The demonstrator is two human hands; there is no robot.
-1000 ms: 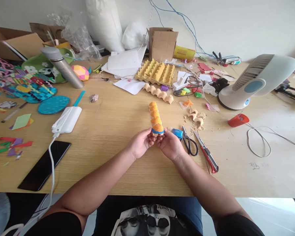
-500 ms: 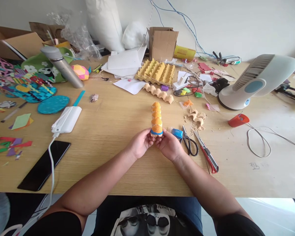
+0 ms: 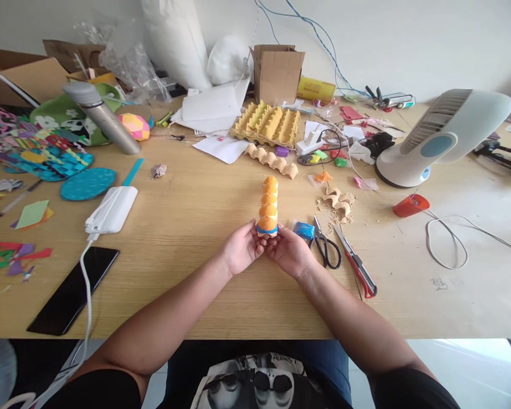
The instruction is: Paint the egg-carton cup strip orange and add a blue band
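Note:
An orange strip of egg-carton bumps (image 3: 268, 207) points away from me, with a blue band around its near end. My left hand (image 3: 242, 249) grips that end from the left, and my right hand (image 3: 290, 250) grips it from the right, fingertips nearly meeting below it. Right of my right hand lie a blue clay packet (image 3: 304, 230), black-handled scissors (image 3: 329, 250) and a red cutter knife (image 3: 360, 267). Beyond the strip sit an unpainted carton strip (image 3: 272, 161) and a yellow egg tray (image 3: 266, 126).
A white fan (image 3: 447, 139) and a red cup (image 3: 411, 205) stand on the right. On the left are a phone (image 3: 73, 291), a white power bank (image 3: 111, 210), a metal bottle (image 3: 104, 119) and paper scraps. A cardboard box (image 3: 276, 74) stands at the back.
The whole view has shifted slightly, so the table items appear a little further left. Both hands still hold the orange strip in nearly the same pose.

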